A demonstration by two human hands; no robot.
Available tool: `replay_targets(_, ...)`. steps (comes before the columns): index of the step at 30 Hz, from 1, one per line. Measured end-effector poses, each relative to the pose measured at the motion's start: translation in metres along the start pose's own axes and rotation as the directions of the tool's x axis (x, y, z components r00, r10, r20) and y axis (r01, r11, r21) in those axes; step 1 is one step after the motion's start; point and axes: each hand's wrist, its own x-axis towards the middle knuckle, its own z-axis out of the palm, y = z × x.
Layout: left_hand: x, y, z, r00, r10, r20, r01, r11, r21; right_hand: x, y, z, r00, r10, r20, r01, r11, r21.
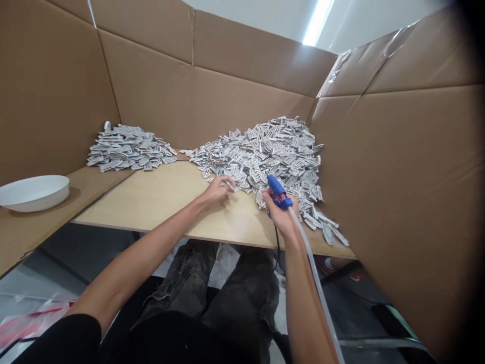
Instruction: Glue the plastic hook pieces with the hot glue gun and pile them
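Observation:
My right hand (281,215) is wrapped round a blue glue gun (278,191), its nozzle end pointing away from me toward the pile. A long translucent glue stick (308,258) trails from its back along my right forearm. At the near edge of a large pile of small grey-white slotted pieces (273,151), my left hand (220,190) has its fingers bent in a pinch. A thin whitish piece (230,186) shows between those fingertips, partly hidden by them.
A smaller heap of similar pieces (131,147) lies at the back left. A white bowl (36,193) stands on cardboard at far left. Tall cardboard walls (250,76) enclose the wooden tabletop (159,202). A black cord (278,242) hangs over its front edge.

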Motion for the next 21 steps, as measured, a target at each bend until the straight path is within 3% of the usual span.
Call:
replay_targets(3,-0.004,0.008,0.010,0.989,-0.075,0.124,0.107,0.955,-0.276,0.000,0.006,0.005,1.000,-0.012,0.008,0.012,1.000,-0.028)
replay_targets(6,-0.008,0.009,0.016,0.959,-0.051,0.278,0.177,0.876,-0.448,-0.001,0.009,0.009,0.999,-0.031,0.024,0.032,0.999,-0.043)
replay_targets(10,-0.021,0.006,0.020,0.943,-0.016,0.331,0.153,0.908,-0.390,-0.003,0.008,0.014,0.997,-0.069,0.039,0.071,0.997,-0.041)
replay_targets(14,-0.034,0.004,0.024,0.892,0.039,0.450,0.121,0.939,-0.321,-0.006,0.006,0.017,0.992,-0.121,0.024,0.123,0.987,-0.104)
replay_targets(21,-0.029,-0.001,0.034,0.843,0.120,0.525,0.031,0.963,-0.269,-0.009,0.008,0.017,0.970,-0.238,0.054,0.242,0.913,-0.328)
